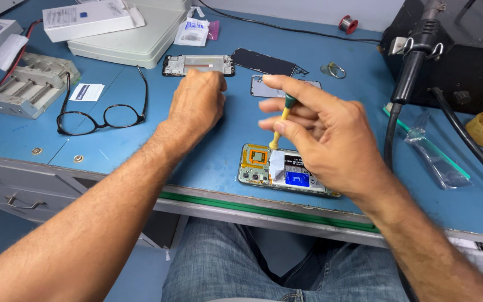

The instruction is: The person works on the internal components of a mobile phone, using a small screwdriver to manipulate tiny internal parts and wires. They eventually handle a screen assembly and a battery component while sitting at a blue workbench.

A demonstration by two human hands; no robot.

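Your right hand [325, 140] grips a yellow screwdriver [279, 126] in closed fingers, tip on the opened phone [283, 173]; your left hand [197, 103], seemingly curled empty, rests beyond it.

White box [88, 19] far left, small sachet [192, 31]

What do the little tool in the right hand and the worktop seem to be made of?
The screwdriver in the right hand looks like plastic: an opaque yellow handle with a green cap, slightly glossy; its tip is hidden. The worktop seems painted metal, judging by the smooth matte blue surface, screw heads and folded front edge, though laminate is possible.
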